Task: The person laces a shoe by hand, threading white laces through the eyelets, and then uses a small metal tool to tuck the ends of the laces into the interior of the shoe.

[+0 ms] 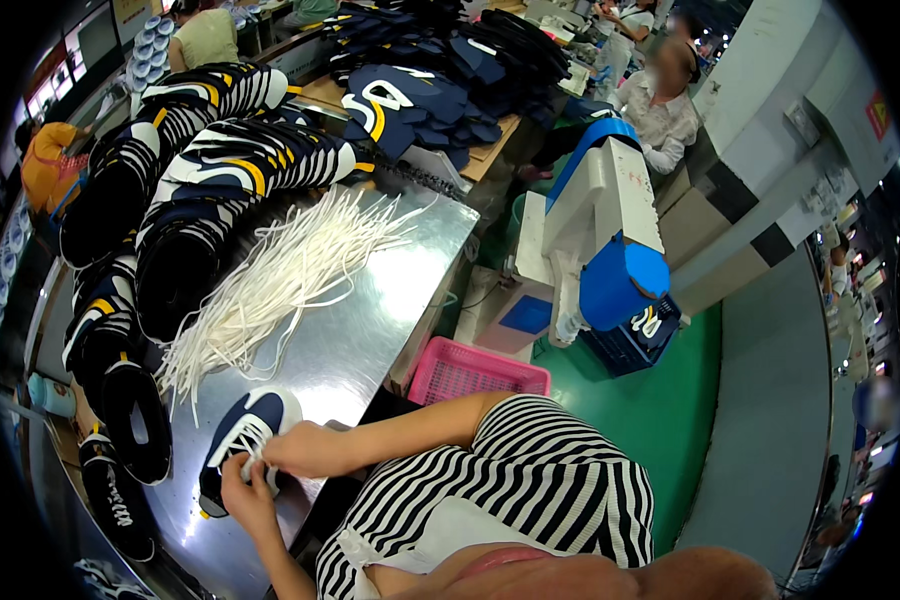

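Observation:
A navy and white shoe upper (260, 408), its white lace (242, 436) criss-crossed over the front, lies on the metal tabletop (390, 290) near its close edge. My left hand (246, 492) is closed in a pinch on the lace at the upper's opening. Right beside it my right hand (308, 450) is closed too, its fingertips on the same lace and meeting those of the left. Both hands partly cover the opening of the upper. Beyond it, a loose heap of white shoelaces (280, 270) spreads across the table.
Long nested rows of shoe uppers (240, 165) line the table's left side. Stacks of navy cut pieces (410, 110) lie beyond. To the right are a pink basket (480, 370), a blue and white machine (610, 230) and a blue crate (635, 345). A co-worker (660, 110) sits behind.

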A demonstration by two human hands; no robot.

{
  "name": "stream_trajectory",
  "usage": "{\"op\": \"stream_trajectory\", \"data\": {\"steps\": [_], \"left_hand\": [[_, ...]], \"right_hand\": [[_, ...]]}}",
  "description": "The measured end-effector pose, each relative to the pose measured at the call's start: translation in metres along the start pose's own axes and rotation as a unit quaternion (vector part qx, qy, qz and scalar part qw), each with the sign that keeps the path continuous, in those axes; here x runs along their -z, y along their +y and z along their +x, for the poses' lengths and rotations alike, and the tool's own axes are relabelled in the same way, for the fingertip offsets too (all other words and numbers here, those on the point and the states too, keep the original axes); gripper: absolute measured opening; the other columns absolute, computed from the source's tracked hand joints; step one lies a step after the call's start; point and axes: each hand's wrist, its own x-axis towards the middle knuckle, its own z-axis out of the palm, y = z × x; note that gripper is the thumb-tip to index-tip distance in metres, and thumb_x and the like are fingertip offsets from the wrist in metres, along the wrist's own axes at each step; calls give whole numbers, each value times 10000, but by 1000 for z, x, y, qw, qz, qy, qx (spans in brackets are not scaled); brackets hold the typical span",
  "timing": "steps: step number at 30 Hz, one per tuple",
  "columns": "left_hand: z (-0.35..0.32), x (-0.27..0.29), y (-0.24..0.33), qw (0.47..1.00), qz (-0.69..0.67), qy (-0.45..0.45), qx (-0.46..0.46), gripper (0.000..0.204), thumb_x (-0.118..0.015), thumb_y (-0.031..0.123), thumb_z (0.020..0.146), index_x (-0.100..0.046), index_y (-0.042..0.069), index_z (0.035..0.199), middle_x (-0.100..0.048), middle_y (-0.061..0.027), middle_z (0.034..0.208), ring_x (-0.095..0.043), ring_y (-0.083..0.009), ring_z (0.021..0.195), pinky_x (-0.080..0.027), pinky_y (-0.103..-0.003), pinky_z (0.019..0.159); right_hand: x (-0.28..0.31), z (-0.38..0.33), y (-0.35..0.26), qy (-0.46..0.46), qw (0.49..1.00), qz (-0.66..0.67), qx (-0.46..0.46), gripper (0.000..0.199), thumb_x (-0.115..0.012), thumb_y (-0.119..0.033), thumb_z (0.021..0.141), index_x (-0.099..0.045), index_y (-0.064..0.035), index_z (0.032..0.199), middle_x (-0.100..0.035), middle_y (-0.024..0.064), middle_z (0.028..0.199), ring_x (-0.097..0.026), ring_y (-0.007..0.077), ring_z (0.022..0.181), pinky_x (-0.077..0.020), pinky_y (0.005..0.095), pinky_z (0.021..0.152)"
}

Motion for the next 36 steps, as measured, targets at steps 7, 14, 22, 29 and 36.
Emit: {"op": "stream_trajectory", "data": {"steps": [7, 14, 22, 29, 36], "left_hand": [[-18, 15, -34, 988, 56, 142, 29, 182, -650, 91, 884, -618, -45, 1001, -640, -211, 938, -609, -390, 880, -476, -428, 779], [1, 15, 25, 986, -18, 131, -100, 157, -724, 66, 798, -636, 16, 918, -629, -119, 820, -605, -306, 722, -472, -379, 633], [1, 12, 22, 988, 9, 124, -96, 159, -723, 53, 783, -640, 16, 914, -624, -101, 794, -599, -287, 700, -468, -367, 614], [6, 15, 26, 987, -2, 124, -103, 170, -728, 44, 769, -661, 30, 925, -606, -98, 771, -587, -276, 677, -458, -361, 596], [12, 28, 9, 994, 106, 10, -29, 219, -683, 125, 833, -680, 87, 1049, -587, -91, 785, -591, -283, 733, -465, -389, 647]], "right_hand": [[18, -22, -30, -274, 962, 23, 4, 158, -580, -236, 869, -616, -103, 946, -663, 152, 820, -663, 358, 720, -541, 462, 636], [25, 17, -5, 41, 895, 338, -289, 220, -679, -248, 909, -690, -35, 964, -634, -9, 711, -528, 23, 613, -403, 185, 540], [12, 27, -2, -2, 874, 369, -318, 155, -760, -162, 827, -699, -28, 876, -621, -28, 697, -514, 27, 587, -395, 188, 530], [27, 21, -4, -108, 806, 473, -339, 162, -724, -165, 867, -670, -23, 924, -574, -34, 675, -497, 35, 574, -398, 190, 532], [40, -6, -5, -208, 912, 322, -147, 137, -645, -110, 920, -686, -24, 1019, -648, 2, 883, -589, 87, 830, -466, 224, 803]]}}
